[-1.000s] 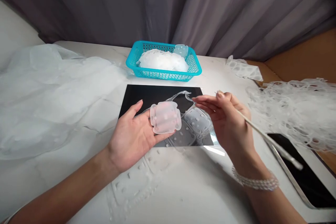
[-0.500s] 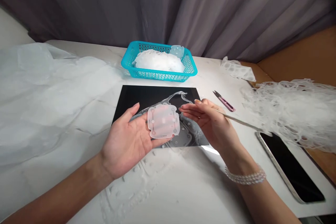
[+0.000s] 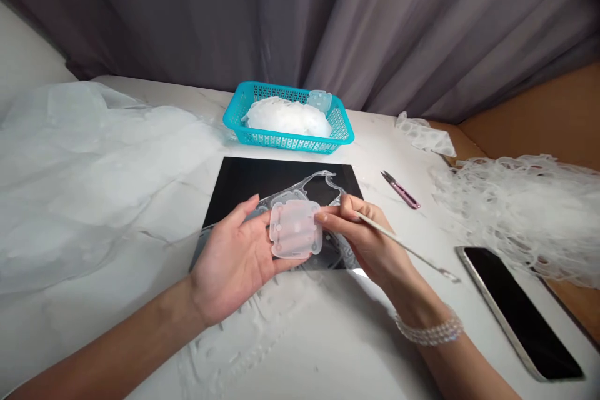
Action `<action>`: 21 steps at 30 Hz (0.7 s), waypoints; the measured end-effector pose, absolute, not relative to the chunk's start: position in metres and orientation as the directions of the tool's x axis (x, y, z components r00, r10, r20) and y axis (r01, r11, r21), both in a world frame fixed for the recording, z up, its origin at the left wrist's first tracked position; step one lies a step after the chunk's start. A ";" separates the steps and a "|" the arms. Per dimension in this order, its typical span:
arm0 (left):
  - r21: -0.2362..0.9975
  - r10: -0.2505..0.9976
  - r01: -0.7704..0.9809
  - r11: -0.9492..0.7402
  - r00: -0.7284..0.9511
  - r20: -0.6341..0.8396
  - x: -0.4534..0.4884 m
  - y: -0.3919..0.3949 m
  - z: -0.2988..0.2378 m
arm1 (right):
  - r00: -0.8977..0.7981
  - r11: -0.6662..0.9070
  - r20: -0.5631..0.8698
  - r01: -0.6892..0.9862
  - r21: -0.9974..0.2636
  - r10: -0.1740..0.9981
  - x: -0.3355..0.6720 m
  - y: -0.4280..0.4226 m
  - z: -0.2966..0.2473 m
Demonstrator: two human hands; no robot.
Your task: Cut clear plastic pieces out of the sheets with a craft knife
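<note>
My left hand (image 3: 234, 256) lies palm up over the black mat (image 3: 244, 181), fingers spread, with a square frosted silicone piece (image 3: 296, 229) resting on the fingertips. My right hand (image 3: 370, 240) touches the piece's right edge with its fingertips and grips a thin metal pick (image 3: 412, 251) that points back to the right. A sheet of clear moulded silicone pieces (image 3: 328, 187) lies on the mat under both hands.
A turquoise basket (image 3: 234, 114) of white pieces stands behind the mat. Pink snips (image 3: 400, 190) lie to the right, a phone (image 3: 518, 312) nearer the front right. A heap of clear trimmings (image 3: 520, 212) fills the right side, a plastic bag (image 3: 79, 162) the left.
My right hand closed in on the frosted piece and now touches its right edge, the fingers drawn together round the pick. The left hand kept the piece steady.
</note>
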State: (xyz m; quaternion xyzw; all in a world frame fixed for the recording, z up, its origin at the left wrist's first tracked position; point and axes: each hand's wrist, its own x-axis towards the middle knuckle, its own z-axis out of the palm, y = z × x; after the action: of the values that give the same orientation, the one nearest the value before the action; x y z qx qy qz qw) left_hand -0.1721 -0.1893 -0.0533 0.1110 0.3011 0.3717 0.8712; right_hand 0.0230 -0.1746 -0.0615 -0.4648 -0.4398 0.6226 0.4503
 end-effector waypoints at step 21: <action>0.685 0.675 0.383 -0.620 0.705 0.217 -0.166 -0.177 -0.099 | 0.236 0.193 0.234 0.186 -0.963 0.943 0.057 -0.030 -0.036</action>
State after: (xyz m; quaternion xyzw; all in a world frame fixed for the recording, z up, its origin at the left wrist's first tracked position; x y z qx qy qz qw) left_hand -0.1655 -0.1773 -0.0995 0.8689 0.3044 0.2344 0.3121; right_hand 0.0572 -0.0296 -0.0357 -0.5417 -0.5213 0.3320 0.5698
